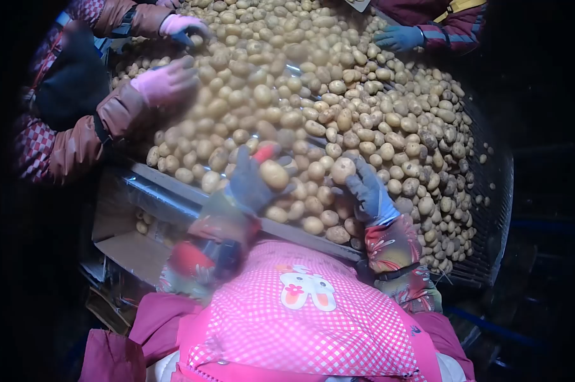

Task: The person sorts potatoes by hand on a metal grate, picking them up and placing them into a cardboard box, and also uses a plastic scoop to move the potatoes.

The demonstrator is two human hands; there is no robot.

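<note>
Left hand (252, 184), blurred, has its gloved fingers curled round a potato (274, 173) just above the near edge of the belt (491, 210). Right hand (368, 194), close beside it, has its fingertips closed on a second potato (343, 169) on top of the heap (313, 95). A co-worker's pink gloves (166, 83) rest on the heap at the left edge.
</note>
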